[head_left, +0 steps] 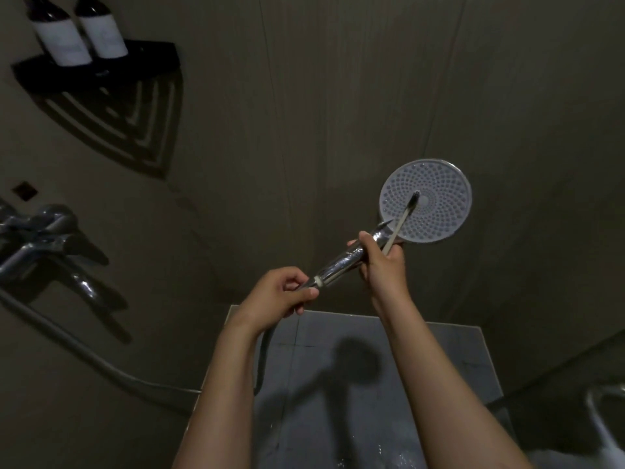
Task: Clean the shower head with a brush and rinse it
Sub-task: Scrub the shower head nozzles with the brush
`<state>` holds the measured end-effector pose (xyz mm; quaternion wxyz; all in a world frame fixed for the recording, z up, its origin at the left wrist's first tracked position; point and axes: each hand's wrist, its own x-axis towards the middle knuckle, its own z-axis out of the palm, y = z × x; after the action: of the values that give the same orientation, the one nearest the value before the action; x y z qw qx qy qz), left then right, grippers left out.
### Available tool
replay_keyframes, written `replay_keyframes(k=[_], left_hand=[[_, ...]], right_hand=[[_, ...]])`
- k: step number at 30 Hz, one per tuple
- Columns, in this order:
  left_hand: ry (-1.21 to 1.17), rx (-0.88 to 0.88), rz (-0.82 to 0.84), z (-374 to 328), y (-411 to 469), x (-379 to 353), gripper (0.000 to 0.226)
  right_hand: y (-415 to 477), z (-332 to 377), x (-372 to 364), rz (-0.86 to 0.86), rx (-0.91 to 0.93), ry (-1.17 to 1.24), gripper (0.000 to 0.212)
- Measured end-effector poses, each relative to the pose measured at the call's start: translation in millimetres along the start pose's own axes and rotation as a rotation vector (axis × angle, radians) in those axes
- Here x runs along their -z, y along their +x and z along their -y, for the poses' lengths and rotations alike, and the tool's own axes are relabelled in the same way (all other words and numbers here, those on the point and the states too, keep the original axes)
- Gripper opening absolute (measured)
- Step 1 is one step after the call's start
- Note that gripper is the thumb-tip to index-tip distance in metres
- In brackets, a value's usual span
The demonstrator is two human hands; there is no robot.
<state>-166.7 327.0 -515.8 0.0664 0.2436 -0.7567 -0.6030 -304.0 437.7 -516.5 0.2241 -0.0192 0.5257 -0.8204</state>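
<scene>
A round shower head (436, 211) with a pale, dotted spray face points toward me, right of centre. Its chrome handle (341, 265) slants down to the left. My left hand (280, 296) grips the handle's lower end, where the hose joins. My right hand (382, 262) is wrapped around the upper part of the handle and also pinches a thin pale brush (400, 225). The brush's dark bristle tip rests on the spray face, just left of its centre.
A chrome mixer tap (44, 238) is mounted on the left wall, and a grey hose (101, 360) runs from it to the handle. A black corner shelf (98, 69) with two dark, white-labelled bottles (77, 32) hangs at top left. Wet grey floor tiles (372, 384) lie below.
</scene>
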Motion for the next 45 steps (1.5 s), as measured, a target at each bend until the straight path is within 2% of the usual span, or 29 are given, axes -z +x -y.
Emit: replay_keyframes(k=[10, 12, 15, 19, 22, 26, 30, 33, 38, 41, 45], left_hand=[[0.288, -0.185, -0.297, -5.1, -2.6, -11.7, 0.032], [0.322, -0.164, -0.289, -7.3, -4.0, -13.6, 0.028], [0.316, -0.051, -0.232, -10.9, -4.2, -13.8, 0.01], [0.363, 0.049, -0.119, -10.6, 0.0, -11.2, 0.017], [0.286, -0.01, -0.053, -4.8, 0.8, -8.7, 0.02], [0.073, -0.096, -0.113, -2.7, 2.0, -11.8, 0.012], [-0.085, -0.057, -0.108, -6.2, 0.0, -15.9, 0.008], [-0.099, -0.02, -0.072, -5.1, -0.7, -15.4, 0.01], [-0.117, -0.025, -0.063, -1.2, -2.2, -8.9, 0.032], [-0.115, -0.042, -0.08, -4.6, -2.7, -9.5, 0.032], [-0.11, -0.02, -0.113, -5.0, 0.2, -10.4, 0.026]], right_hand=[[3.9, -8.8, -4.2, -0.131, 0.028, -0.044, 0.016], [3.4, -7.7, -3.4, -0.148, 0.027, -0.014, 0.016], [3.0, -6.1, -1.0, -0.148, 0.023, 0.002, 0.017], [5.6, -9.4, 1.2, -0.165, 0.026, -0.028, 0.017], [5.4, -9.2, 0.6, -0.178, 0.03, -0.035, 0.016], [5.8, -9.3, 1.3, -0.201, 0.029, -0.003, 0.016], [5.1, -7.0, 2.6, -0.188, 0.023, 0.011, 0.012], [2.3, -3.2, 1.3, -0.163, 0.027, 0.035, 0.017], [0.3, 3.8, 1.0, -0.132, 0.0, 0.065, 0.02], [-0.3, 6.6, -0.9, -0.125, 0.017, 0.055, 0.013], [-2.0, 5.6, -3.6, -0.123, 0.03, 0.063, 0.014]])
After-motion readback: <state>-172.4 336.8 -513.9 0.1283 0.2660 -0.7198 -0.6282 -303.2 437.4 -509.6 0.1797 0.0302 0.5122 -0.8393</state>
